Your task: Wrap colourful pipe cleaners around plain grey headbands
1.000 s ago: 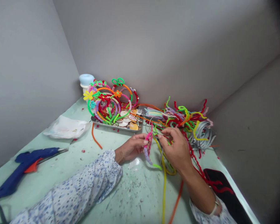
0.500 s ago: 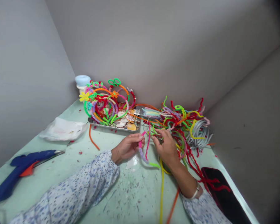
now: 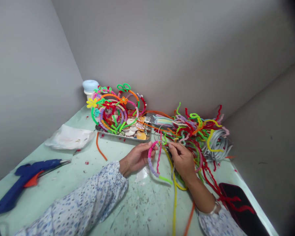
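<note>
Between the thumb and fingers of my left hand (image 3: 139, 156) is a curved headband (image 3: 151, 164), wrapped in pink, purple and green pipe cleaner. A loose, kinked pink pipe cleaner strand (image 3: 159, 157) hangs down beside it. My right hand (image 3: 183, 160) is closed, thumb against fingers, at the bare wire end of the headband, close to a heap of pipe cleaners (image 3: 196, 123). What exactly its fingertips pinch is too small to make out. Behind my hands, finished-looking wrapped headbands (image 3: 108, 108) stand in a metal tray (image 3: 108, 133) of seashells (image 3: 131, 127).
A blue glue gun (image 3: 27, 177) lies at the left, near a white plastic bag (image 3: 68, 137). A light-blue-lidded container (image 3: 90, 87) stands at the back corner. At the right are a coil of grey wire (image 3: 217, 147) and a dark phone (image 3: 245, 216) with red strands across it.
My right hand's fingers have closed together and moved slightly down. More of the headband's pink section shows at my left hand. The whole view has shifted a little.
</note>
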